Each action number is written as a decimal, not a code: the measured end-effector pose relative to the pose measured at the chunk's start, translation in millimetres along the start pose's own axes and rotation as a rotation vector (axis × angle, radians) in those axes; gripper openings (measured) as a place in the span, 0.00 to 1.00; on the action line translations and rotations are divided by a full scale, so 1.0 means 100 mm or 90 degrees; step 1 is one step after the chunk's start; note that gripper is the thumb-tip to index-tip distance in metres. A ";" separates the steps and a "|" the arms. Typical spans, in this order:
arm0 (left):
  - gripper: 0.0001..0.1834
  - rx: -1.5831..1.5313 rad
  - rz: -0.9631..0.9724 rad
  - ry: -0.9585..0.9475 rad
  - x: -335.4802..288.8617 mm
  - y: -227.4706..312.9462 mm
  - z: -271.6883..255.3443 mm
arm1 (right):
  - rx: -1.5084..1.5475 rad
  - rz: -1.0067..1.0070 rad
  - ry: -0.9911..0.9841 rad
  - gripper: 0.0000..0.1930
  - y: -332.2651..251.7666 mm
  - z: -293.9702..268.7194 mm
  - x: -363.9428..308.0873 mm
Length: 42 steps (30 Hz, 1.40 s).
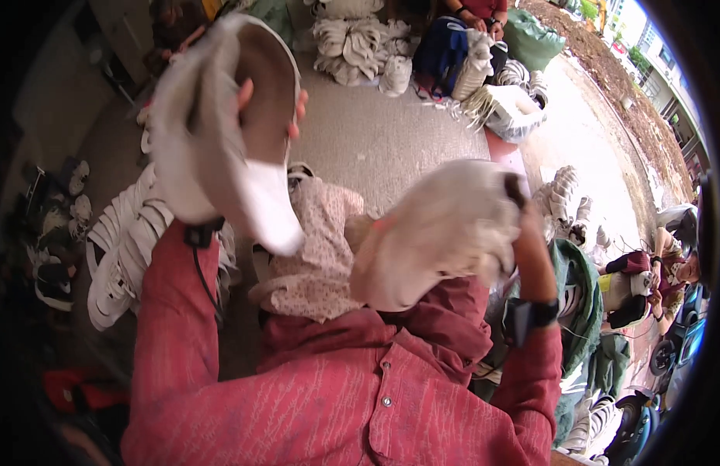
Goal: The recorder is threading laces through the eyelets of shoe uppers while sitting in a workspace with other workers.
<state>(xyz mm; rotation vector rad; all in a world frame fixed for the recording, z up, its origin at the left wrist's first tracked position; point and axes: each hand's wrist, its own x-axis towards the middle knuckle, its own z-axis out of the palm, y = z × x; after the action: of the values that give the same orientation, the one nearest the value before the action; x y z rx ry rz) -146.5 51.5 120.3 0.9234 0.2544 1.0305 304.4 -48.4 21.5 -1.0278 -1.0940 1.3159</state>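
Note:
Raised at the upper left, a white cap [191, 159] tilts with its hollow brown-grey inside partly showing. Fingers of my left hand [301, 109] wrap over its edge, and the rest of that hand is hidden by the cap. Over my lap, a second off-white cap [434, 237] is smeared by motion. My right hand [533, 233] grips it at its right side, with most of the fingers out of sight. The two caps are apart. Below them, a patterned cloth [317, 241] lies across my knees.
Nested white caps [119, 268] stand close by my left arm. More stacked caps [348, 50] sit at the back. Near my right arm is a green sack [566, 311]. A person [492, 15] sits at the back right beside a blue bag [440, 54]; another person [674, 268] is far right.

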 end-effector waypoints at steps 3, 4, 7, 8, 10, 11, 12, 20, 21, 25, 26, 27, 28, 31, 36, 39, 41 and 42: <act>0.26 0.148 -0.037 0.041 -0.08 -0.12 0.07 | -0.381 -0.020 -0.124 0.20 0.18 0.93 0.61; 0.26 0.170 -0.065 0.056 -0.10 -0.19 0.08 | -0.675 0.099 -0.095 0.15 0.25 1.10 0.72; 0.25 0.196 -0.168 0.101 -0.14 -0.43 0.04 | -0.851 0.007 -0.135 0.12 0.61 1.50 0.73; 0.25 0.199 -0.204 0.114 -0.14 -0.52 0.00 | -0.902 -0.023 -0.142 0.12 0.68 1.51 0.68; 0.24 0.197 -0.266 0.137 -0.14 -0.68 -0.09 | -0.933 -0.152 -0.253 0.20 0.71 1.33 0.58; 0.24 0.196 -0.295 0.143 -0.13 -0.76 -0.14 | -0.484 0.025 -0.262 0.21 0.70 1.24 0.57; 0.24 0.197 -0.322 0.151 -0.12 -0.85 -0.18 | -0.208 0.131 -0.255 0.22 0.68 1.17 0.58; 0.22 0.270 -0.468 0.187 0.30 -1.47 -0.39 | -0.302 0.113 -0.436 0.25 0.46 0.70 0.64; 0.22 0.361 -0.465 0.201 0.36 -1.52 -0.38 | -0.177 0.169 -0.350 0.25 0.41 0.65 0.60; 0.22 0.606 -0.374 0.112 0.48 -1.72 -0.25 | -0.120 0.149 -0.134 0.28 0.27 0.65 0.56; 0.22 0.580 -0.377 0.113 0.49 -1.73 -0.23 | -0.135 0.048 -0.097 0.28 0.27 0.72 0.58; 0.19 0.594 -0.435 0.143 0.51 -1.73 -0.23 | -0.162 0.000 -0.104 0.30 0.30 0.80 0.60; 0.16 0.616 -0.478 0.157 0.53 -1.73 -0.24 | -0.191 -0.005 -0.089 0.30 0.34 0.91 0.64; 0.18 0.663 -0.404 -0.018 0.59 -1.67 -0.37 | -0.263 -0.068 -0.123 0.28 0.56 1.24 0.66; 0.19 0.732 -0.218 -0.290 0.61 -1.72 -0.56 | -0.414 -0.254 0.027 0.20 0.93 1.48 0.46; 0.19 0.583 -0.292 -0.121 0.49 -1.90 -0.53 | -0.410 -0.282 0.023 0.21 0.99 1.42 0.31; 0.18 0.475 -0.307 -0.061 0.42 -1.96 -0.52 | -0.410 -0.278 0.020 0.21 0.99 1.43 0.28; 0.19 0.425 -0.300 -0.075 0.41 -1.98 -0.52 | -0.422 -0.252 0.030 0.21 0.97 1.45 0.29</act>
<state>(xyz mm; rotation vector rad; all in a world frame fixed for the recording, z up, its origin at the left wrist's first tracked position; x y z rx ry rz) -31.9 75.3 -52.4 1.4321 0.7069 0.4422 142.0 -24.3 -44.4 -1.2203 -1.6508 0.6095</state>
